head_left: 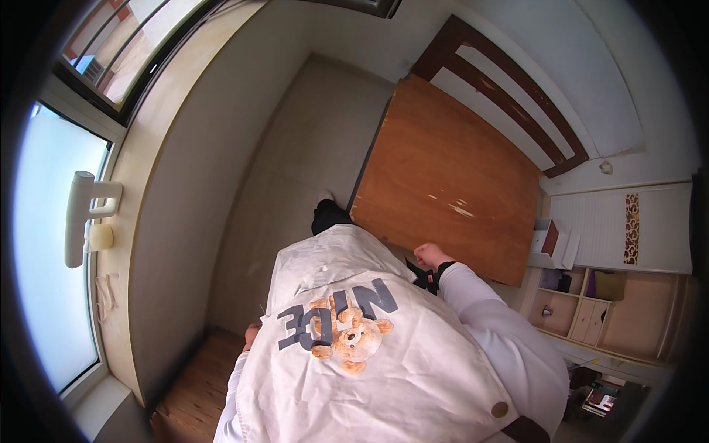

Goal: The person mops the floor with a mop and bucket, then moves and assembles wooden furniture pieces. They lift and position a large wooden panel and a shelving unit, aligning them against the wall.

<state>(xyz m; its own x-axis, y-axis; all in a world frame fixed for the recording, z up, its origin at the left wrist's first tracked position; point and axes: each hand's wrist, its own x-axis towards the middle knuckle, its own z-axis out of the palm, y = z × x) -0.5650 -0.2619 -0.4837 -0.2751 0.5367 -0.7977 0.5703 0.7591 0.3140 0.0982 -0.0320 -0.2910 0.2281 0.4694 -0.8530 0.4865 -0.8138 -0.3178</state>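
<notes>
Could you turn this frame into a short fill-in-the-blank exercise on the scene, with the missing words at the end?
1. The hand nearer the orange-brown board is the person's own ____ one.
2. The left hand shows at the edge of the white apron, whose printed animal is a ____.
3. The pale handheld device is near the picture's ____ edge, by the window.
4. The headboard frame is dark ____.

Missing words: right; teddy bear; left; brown.

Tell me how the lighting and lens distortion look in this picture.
In the head view, the frosted window glows almost white; the windowsill and headboard bow from fisheye distortion; the picture's rim fades to black; the brown wood surface at lower left looks dim.
</notes>
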